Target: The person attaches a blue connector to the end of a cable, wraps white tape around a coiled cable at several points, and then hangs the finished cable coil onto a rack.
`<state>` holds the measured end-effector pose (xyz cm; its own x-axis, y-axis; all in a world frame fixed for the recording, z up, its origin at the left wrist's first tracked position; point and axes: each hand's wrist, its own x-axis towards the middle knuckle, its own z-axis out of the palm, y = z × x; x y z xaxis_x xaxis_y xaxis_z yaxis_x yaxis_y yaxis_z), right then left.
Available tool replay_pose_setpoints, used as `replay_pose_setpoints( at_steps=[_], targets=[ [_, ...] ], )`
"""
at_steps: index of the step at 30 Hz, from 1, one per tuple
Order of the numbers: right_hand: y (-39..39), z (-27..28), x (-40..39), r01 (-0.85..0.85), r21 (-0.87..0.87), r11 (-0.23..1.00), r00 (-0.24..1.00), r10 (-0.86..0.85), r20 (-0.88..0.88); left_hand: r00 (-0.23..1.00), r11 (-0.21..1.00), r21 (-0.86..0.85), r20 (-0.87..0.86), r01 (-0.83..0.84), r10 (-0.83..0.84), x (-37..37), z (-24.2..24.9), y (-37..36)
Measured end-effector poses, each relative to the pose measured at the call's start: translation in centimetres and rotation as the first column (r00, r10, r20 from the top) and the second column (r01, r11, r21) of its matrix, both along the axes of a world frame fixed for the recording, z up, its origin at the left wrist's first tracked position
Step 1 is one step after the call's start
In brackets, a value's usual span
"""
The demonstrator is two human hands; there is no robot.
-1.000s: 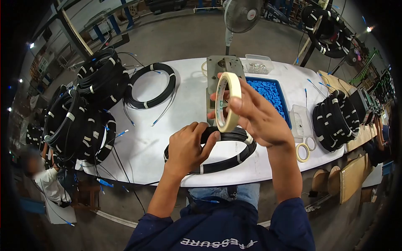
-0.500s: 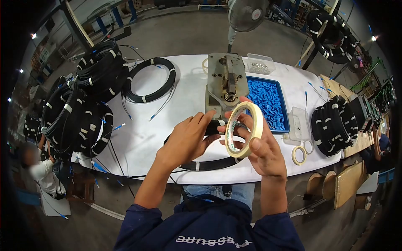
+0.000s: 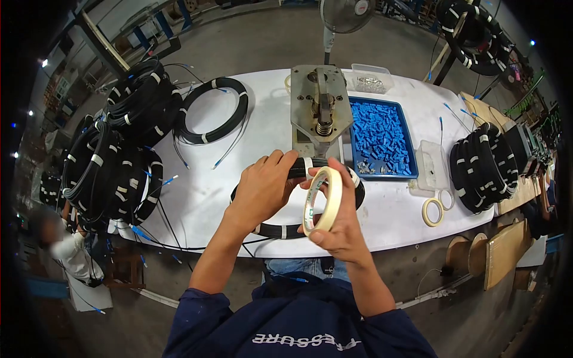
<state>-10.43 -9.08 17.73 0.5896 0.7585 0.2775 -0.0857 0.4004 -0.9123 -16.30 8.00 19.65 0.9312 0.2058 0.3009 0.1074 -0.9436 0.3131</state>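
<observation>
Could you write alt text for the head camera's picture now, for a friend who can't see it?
A person's left hand grips a black cable coil while the right hand holds a cream tape roll, over a white table. Beyond are a metal machine and a blue tray of small blue pieces.

In mid-frame there are two hands (image 3: 261, 186) (image 3: 346, 231), one tape roll (image 3: 333, 200), one cable coil (image 3: 273, 230) and one machine (image 3: 303, 110). Right of these are two small rings (image 3: 425, 213) (image 3: 452, 201), two clear boxes (image 3: 370, 90) (image 3: 439, 162) and one blue tray (image 3: 387, 176). Above, one fan (image 3: 345, 17).
</observation>
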Motion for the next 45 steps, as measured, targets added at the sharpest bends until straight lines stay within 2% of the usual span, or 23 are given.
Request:
replay_pose_setpoints(
  at_steps=[2,5,6,7,8,10,11,14,16,20,23,26,27,28,30,32,34,35,36,39,41,44,45],
  targets=[
    [1.0,-2.6,0.0,0.039,0.005,0.999,0.999,-0.039,0.007,1.0,1.0,-0.004,-0.01,-0.016,0.016,-0.1,-0.1,0.2],
    [2.5,-6.5,0.8,0.158,0.232,0.96,0.913,-0.231,0.336,0.998,0.996,-0.077,-0.05,0.035,-0.038,-0.3,0.4,1.1],
    [3.1,-7.0,1.1,0.147,0.31,0.939,0.888,-0.263,0.377,0.992,0.986,-0.122,-0.029,0.115,-0.119,-0.5,0.8,1.6],
    [3.1,-7.4,1.1,0.127,0.345,0.93,0.914,-0.245,0.323,0.98,0.967,-0.166,-0.007,0.194,-0.198,-0.5,1.1,1.7],
    [3.1,-7.7,1.0,0.108,0.38,0.919,0.938,-0.221,0.269,0.979,0.967,-0.159,-0.007,0.199,-0.203,-0.4,1.1,1.7],
    [3.9,-8.2,1.6,0.092,0.44,0.893,0.892,-0.271,0.363,0.99,0.959,-0.247,0.047,0.141,-0.134,0.0,0.8,1.5],
    [4.0,-8.4,1.9,0.064,0.453,0.889,0.881,-0.264,0.392,0.989,0.96,-0.238,0.049,0.149,-0.141,0.3,0.6,1.4],
    [3.9,-8.4,1.9,0.023,0.46,0.888,0.888,-0.23,0.399,0.998,0.971,-0.235,0.059,0.041,-0.028,0.7,0.8,1.1],
    [3.6,-8.2,1.8,0.017,0.468,0.884,0.884,-0.232,0.405,1.0,0.953,-0.302,0.014,-0.017,0.022,0.7,1.3,0.9],
    [2.6,-7.7,1.3,0.021,0.425,0.905,0.836,-0.249,0.489,0.998,0.964,-0.265,0.067,-0.003,0.021,0.8,1.1,0.9],
    [2.3,-8.2,0.0,0.079,0.381,0.921,0.792,-0.29,0.537,1.0,0.969,-0.247,0.015,-0.017,0.021,0.8,1.1,1.1],
    [2.3,-9.1,-1.9,0.18,0.232,0.956,0.972,-0.209,0.107,1.0,0.964,-0.263,0.012,-0.023,0.027,0.8,0.9,1.5],
    [2.9,-8.5,-2.2,0.278,0.3,0.913,0.953,-0.301,0.033,1.0,0.964,-0.266,0.0,-0.025,0.025,0.8,1.0,1.6],
    [3.3,-8.0,-2.1,0.28,0.3,0.912,0.953,-0.302,0.028,1.0,0.963,-0.268,-0.016,-0.027,0.024,0.7,1.0,1.6],
    [4.3,-6.9,-1.4,0.358,0.131,0.924,0.913,-0.317,-0.258,1.0,0.965,-0.261,0.0,-0.023,0.024,0.7,0.8,1.6],
    [4.9,-5.8,-0.6,0.398,0.104,0.911,0.905,-0.371,-0.21,1.0,0.967,-0.255,0.023,-0.015,0.022,0.7,0.6,1.7],
    [4.9,-4.8,-0.2,0.423,-0.091,0.902,0.875,-0.432,-0.216,0.999,0.961,-0.274,0.026,-0.024,0.033,0.9,0.4,1.8],
    [5.2,-5.2,-0.2,0.44,-0.116,0.89,0.862,-0.455,-0.225,0.999,0.96,-0.279,0.034,-0.021,0.031,1.0,0.4,1.8],
    [5.5,-5.0,-0.5,0.49,-0.105,0.865,0.848,-0.501,-0.173,0.999,0.96,-0.279,0.039,-0.026,0.038,1.1,0.4,1.8],
    [6.0,-5.5,-0.8,0.456,-0.135,0.88,0.858,-0.475,-0.197,0.998,0.962,-0.272,0.033,-0.037,0.048,1.0,0.4,1.8],
    [6.2,-5.9,-1.0,0.381,-0.146,0.913,0.848,-0.408,-0.339,0.999,0.962,-0.269,0.02,-0.041,0.049,0.8,0.3,1.7],
    [6.3,-6.2,-0.5,0.373,-0.081,0.924,0.823,-0.37,-0.432,0.998,0.955,-0.293,0.015,-0.047,0.054,0.9,0.4,1.7],
    [6.3,-6.6,-0.3,0.371,-0.081,0.925,0.852,-0.374,-0.367,0.999,0.957,-0.288,0.014,-0.042,0.048,1.0,0.4,1.7]
  ],
)
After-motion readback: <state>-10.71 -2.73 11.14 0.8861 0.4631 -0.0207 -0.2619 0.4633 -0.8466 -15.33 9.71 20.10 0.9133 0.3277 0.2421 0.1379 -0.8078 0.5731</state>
